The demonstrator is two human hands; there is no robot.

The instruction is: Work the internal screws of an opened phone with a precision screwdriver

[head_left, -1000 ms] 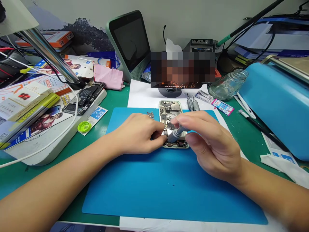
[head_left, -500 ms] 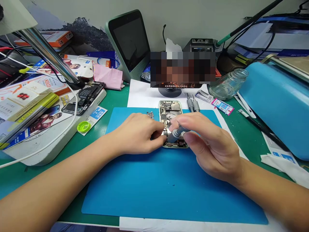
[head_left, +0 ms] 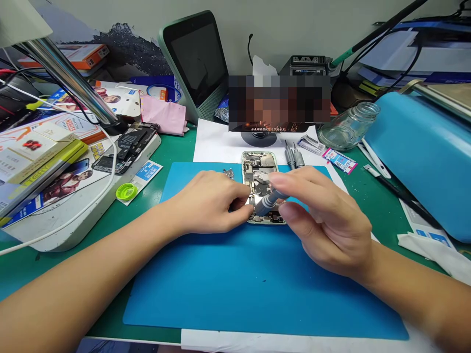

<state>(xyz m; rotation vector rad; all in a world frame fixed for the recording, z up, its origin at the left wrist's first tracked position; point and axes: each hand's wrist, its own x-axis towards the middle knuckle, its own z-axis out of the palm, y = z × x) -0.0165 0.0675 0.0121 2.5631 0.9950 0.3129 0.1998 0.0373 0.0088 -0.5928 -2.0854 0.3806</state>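
An opened phone (head_left: 258, 169) with its insides exposed lies on a blue mat (head_left: 243, 279). My right hand (head_left: 324, 220) is closed round a grey screwdriver (head_left: 268, 202) whose tip points down into the phone's lower half. My left hand (head_left: 209, 201) rests at the phone's left edge with its fingertips pinched against it; what they pinch is hidden. A small loose part (head_left: 228, 172) lies on the mat just beyond my left hand.
Two more screwdrivers (head_left: 293, 156) lie right of the phone. A glass jar (head_left: 348, 127), a blue machine (head_left: 423, 152), a green-framed screen (head_left: 196, 63), a disassembled phone (head_left: 127, 147) and a green cap (head_left: 127, 191) surround the mat.
My right hand's fingers have shifted slightly on the screwdriver. The view has drifted a little; my left hand and the phone stay put.
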